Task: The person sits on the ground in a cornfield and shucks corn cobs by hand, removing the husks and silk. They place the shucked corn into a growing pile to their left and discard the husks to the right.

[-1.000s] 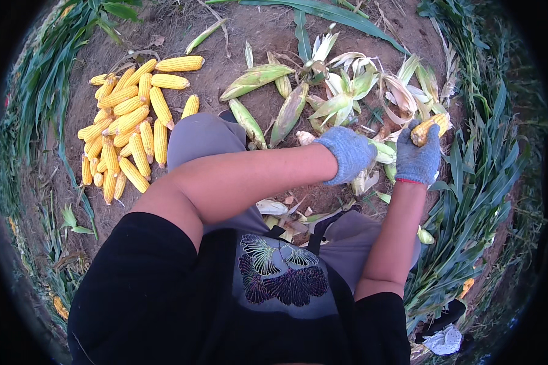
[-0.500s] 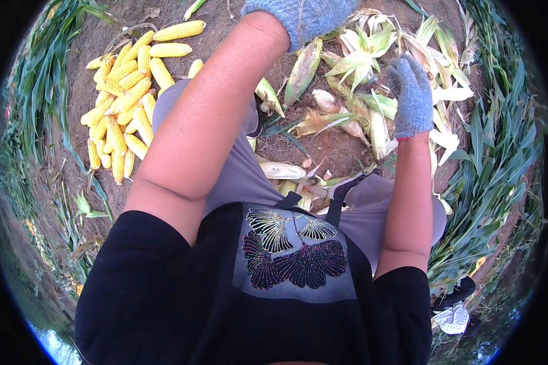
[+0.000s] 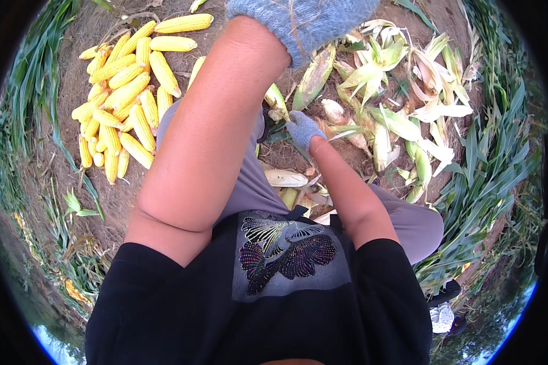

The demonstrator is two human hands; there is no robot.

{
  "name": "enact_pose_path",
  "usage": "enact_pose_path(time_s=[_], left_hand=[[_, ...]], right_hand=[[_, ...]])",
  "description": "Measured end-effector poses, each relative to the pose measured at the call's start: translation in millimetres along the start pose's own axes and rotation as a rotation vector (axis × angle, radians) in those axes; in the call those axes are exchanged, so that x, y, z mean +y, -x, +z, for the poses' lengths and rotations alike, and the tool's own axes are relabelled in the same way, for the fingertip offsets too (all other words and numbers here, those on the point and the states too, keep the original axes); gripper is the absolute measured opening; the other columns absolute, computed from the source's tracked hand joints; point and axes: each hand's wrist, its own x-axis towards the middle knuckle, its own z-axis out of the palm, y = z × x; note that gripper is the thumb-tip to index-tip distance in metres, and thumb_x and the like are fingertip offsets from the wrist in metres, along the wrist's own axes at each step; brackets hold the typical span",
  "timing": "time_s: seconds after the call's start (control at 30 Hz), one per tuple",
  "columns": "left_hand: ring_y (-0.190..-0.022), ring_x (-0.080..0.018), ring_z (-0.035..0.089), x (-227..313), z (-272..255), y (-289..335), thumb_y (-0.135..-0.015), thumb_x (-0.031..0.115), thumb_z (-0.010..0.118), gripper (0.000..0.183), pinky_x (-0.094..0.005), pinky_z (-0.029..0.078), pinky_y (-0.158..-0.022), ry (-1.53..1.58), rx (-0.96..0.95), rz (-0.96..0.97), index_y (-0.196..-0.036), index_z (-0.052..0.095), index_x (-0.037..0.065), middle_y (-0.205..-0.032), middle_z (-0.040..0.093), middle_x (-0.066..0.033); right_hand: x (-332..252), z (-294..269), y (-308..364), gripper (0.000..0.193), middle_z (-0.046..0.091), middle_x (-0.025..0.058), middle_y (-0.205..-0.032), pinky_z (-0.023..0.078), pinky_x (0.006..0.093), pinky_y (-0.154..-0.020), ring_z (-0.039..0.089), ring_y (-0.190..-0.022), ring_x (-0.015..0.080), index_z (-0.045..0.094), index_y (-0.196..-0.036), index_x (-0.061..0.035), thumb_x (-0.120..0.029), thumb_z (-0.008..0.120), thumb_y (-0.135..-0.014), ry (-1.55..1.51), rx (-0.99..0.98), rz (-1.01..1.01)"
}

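Note:
My left hand (image 3: 304, 24), in a blue-grey knit glove with thin dry strands on it, is raised large at the top of the view. Its fingers are cut off or turned away, so what it holds is hidden. Low over the ground in the middle, my right hand (image 3: 302, 129), in a matching glove, reaches leftward with fingers extended and nothing visible in them. Its fingertips are nearest a corn ear (image 3: 276, 102) partly in its husk; contact is unclear. Another husked-over ear (image 3: 315, 76) lies just beyond.
A heap of bare yellow corn cobs (image 3: 125, 91) lies on the soil at left. Loose pale husks (image 3: 380, 64) and leafy ears (image 3: 380, 143) spread at right. Green corn stalks (image 3: 493, 152) border the right side, and more leaves (image 3: 36, 79) the left.
My right hand has swung left and nearer, from the husk pile at right to the ears in the middle. My left hand stays high, slightly shifted.

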Motion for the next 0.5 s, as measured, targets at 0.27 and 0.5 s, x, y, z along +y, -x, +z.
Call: enact_pose_path(time_s=[0.27,0.5], left_hand=[[-0.087,-0.0249,0.066,8,-34,-8,-0.090,0.024,0.064,0.028,-0.0360,0.051,-0.078,0.027,0.022,-0.004,-0.100,0.069,-0.002,-0.090,0.069,-0.0159],[-0.081,-0.0226,0.064,5,-28,-11,-0.091,0.021,0.064,0.024,-0.0357,0.051,-0.075,0.111,-0.006,0.021,-0.097,0.069,-0.002,-0.085,0.068,-0.0134]], right_hand=[[-18,34,-34,0.060,0.050,0.0249,-0.141,0.045,0.0447,-0.106,0.054,-0.126,0.0402,0.047,-0.143,-0.0131,-0.022,0.062,-0.085,0.094,0.031,0.306],[-20,18,-51,0.051,0.063,0.0203,-0.127,0.048,0.0428,-0.102,0.061,-0.117,0.0363,0.063,-0.127,-0.0143,-0.029,0.070,-0.079,0.191,-0.070,0.240]])
